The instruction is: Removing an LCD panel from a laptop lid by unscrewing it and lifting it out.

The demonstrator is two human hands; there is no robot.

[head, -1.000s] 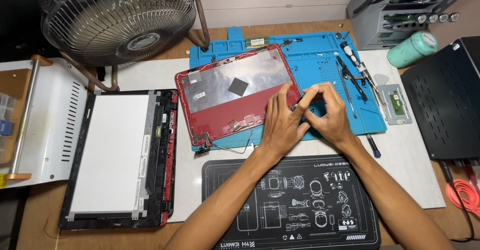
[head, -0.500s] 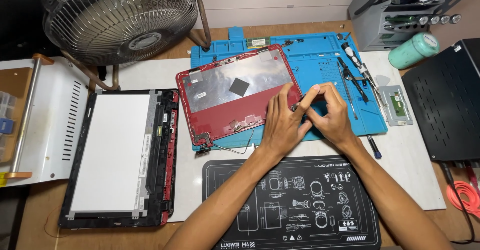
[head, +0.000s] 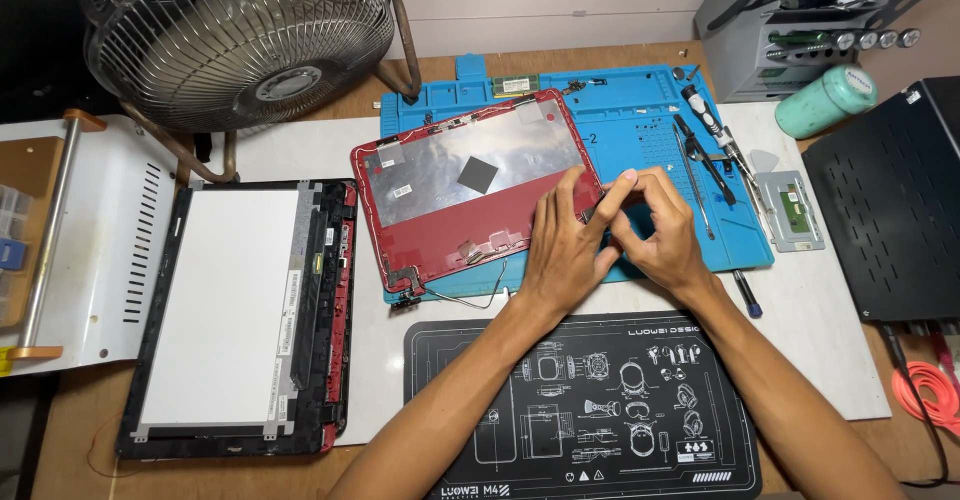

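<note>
We saw our left hand [head: 562, 250] pressed flat on the red laptop lid [head: 475, 190], our right hand [head: 655, 230] pinching at its right corner, blue mat [head: 640, 110] beneath, tweezers [head: 692, 175] beyond our right hand.

A single head-worn camera looks steeply down onto the workbench from the person's side. Its line of sight runs away from the person toward the wall at the back. The person's forearms enter from the bottom edge and both hands lie just right of centre. The range is moderate, so the frame covers the blue mat [head: 640, 120], the black mat [head: 600, 410], the fan [head: 240, 40] at top left and the black case [head: 890, 210] at right. No second view exists, so no region is shared.
</note>
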